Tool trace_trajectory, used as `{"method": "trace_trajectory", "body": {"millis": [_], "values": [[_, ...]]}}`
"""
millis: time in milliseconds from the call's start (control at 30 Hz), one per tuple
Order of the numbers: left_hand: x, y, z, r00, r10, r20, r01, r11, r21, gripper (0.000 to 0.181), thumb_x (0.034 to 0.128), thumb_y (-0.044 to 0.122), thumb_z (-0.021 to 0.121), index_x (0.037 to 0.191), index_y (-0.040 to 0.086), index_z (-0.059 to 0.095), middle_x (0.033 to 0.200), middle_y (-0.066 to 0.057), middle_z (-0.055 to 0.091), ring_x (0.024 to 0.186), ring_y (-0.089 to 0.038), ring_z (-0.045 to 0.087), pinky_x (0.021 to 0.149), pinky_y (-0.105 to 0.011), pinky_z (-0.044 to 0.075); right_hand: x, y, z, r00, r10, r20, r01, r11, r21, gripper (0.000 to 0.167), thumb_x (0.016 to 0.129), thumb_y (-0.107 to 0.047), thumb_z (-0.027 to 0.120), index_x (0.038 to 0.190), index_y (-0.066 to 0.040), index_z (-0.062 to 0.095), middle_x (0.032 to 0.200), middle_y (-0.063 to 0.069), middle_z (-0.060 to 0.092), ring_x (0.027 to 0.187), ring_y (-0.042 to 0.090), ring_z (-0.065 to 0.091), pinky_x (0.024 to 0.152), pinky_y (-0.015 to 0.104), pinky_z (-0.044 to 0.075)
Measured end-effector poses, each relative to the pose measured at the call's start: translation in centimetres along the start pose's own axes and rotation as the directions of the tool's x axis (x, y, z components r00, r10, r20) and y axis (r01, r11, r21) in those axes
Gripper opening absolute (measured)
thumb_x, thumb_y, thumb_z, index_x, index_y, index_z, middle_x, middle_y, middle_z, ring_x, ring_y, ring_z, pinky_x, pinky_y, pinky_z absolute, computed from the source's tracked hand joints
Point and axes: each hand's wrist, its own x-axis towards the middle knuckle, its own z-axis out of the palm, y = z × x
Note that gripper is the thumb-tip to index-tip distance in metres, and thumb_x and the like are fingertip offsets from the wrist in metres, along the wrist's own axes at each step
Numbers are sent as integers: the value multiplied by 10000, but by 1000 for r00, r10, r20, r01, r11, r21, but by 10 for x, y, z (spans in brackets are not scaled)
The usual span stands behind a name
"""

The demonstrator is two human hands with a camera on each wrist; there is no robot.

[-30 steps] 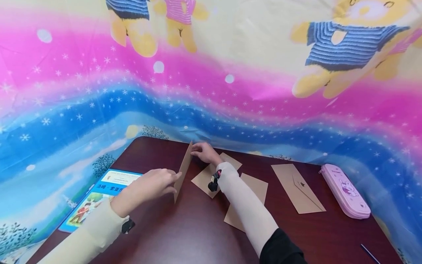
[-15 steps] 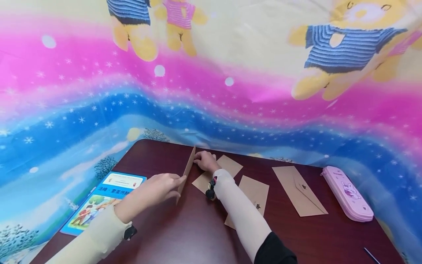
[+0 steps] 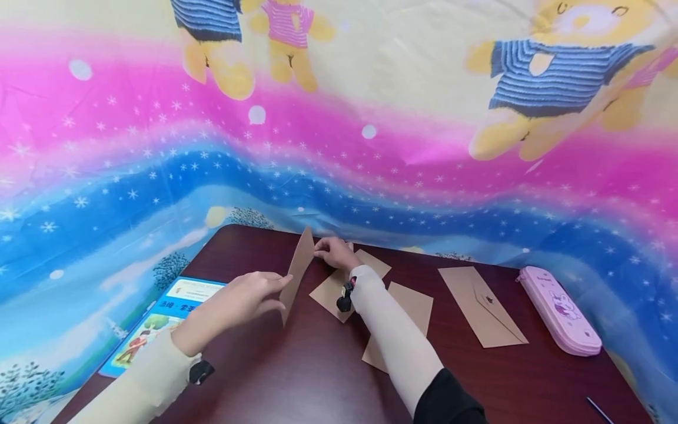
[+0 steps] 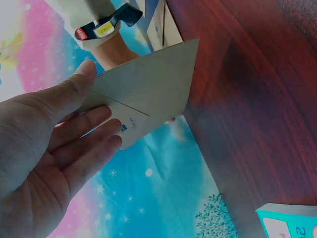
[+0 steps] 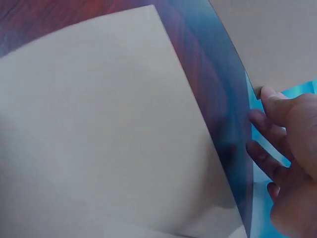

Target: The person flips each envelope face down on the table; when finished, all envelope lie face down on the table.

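A brown kraft envelope point(image 3: 298, 272) stands on edge above the table's left middle, its flap line and a small dark mark visible in the left wrist view. My left hand point(image 3: 253, 295) pinches its near end between thumb and index finger, the other fingers loosely bent below. At the far end, my right hand point(image 3: 336, 253) pinches the corner with thumb and fingertips, as the right wrist view also shows. Under the right arm lie two more brown envelopes, one at the back point(image 3: 331, 292) and one nearer point(image 3: 410, 303), partly covered by the sleeve.
To the right lies another envelope point(image 3: 483, 306) with its flap showing, beside a pink pencil case point(image 3: 561, 312). A blue illustrated book point(image 3: 143, 335) sits on the left, partly behind the left arm. A pen point(image 3: 598, 409) lies near the front right. Patterned cloth hangs behind the table.
Since half a second ago, the held envelope has shifted slightly left and turned, so more of its broad face shows. Both hands keep hold of it; the left hand has moved a little left.
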Motion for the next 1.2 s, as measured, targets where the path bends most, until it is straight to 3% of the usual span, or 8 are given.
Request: {"method": "trace_trajectory", "body": {"millis": [300,433,500,567,700,800,1000,1200], "values": [[-4,-12,-6,999,-48,-24,45,993,-107,639,873,232,816,1421,-6,590,1276,-115,733,1114,-239,731,915,-388,594,-2,4,-11,1000,0,2,-1,987,163,143,1019,-269,651,1030,-164,748,1024,10,790,1134,210,687,1228,572,193],[-8,-16,-4,995,-99,-7,96,980,-172,690,859,202,827,1441,-44,548,1277,-146,729,1104,-252,738,883,-365,605,-2,5,-16,1000,3,-1,-3,970,241,161,1018,-213,653,1109,-117,745,1082,68,772,1125,223,692,1126,427,431],[-9,-18,-2,991,-136,-3,133,971,-200,702,851,183,832,1441,-59,540,1207,-137,756,967,-206,752,787,-305,610,-1,7,-18,1000,-4,-12,7,963,269,184,1018,-184,650,1145,-90,745,1105,98,765,1109,239,701,994,374,533],[-10,-19,0,985,-170,-1,165,960,-225,670,848,176,835,1418,-55,569,1111,-105,780,834,-128,719,688,-242,565,0,9,-21,1000,-12,-23,18,959,283,204,1017,-174,650,1167,-79,750,1126,119,763,1107,278,707,963,365,554],[-10,-21,6,977,-213,8,207,942,-266,378,854,182,832,1166,24,688,872,2,763,655,-22,569,586,-205,434,-1,11,-26,999,-18,-35,28,955,294,223,1008,-181,665,1181,-89,770,1163,124,760,1116,296,704,994,404,550],[-10,-21,11,971,-238,35,238,930,-281,230,851,184,836,952,87,654,734,52,693,606,-20,522,568,-202,415,-2,13,-29,999,-17,-27,25,955,296,226,1005,-188,671,1182,-97,776,1199,114,756,1139,262,696,1027,411,536],[-12,-19,19,963,-257,77,268,924,-272,377,826,165,857,729,114,497,569,80,363,532,-40,353,531,-194,330,-2,12,-35,1000,-4,-8,6,966,258,231,1013,-219,663,1193,-134,779,1272,93,733,1176,242,681,1017,407,540],[-11,-24,20,952,-283,115,304,915,-264,433,838,148,848,687,118,443,561,83,285,533,-54,318,540,-199,305,2,6,-38,1000,-4,6,3,980,197,260,1026,-240,641,1248,-175,758,1315,67,719,1225,229,663,1012,402,541]]}}
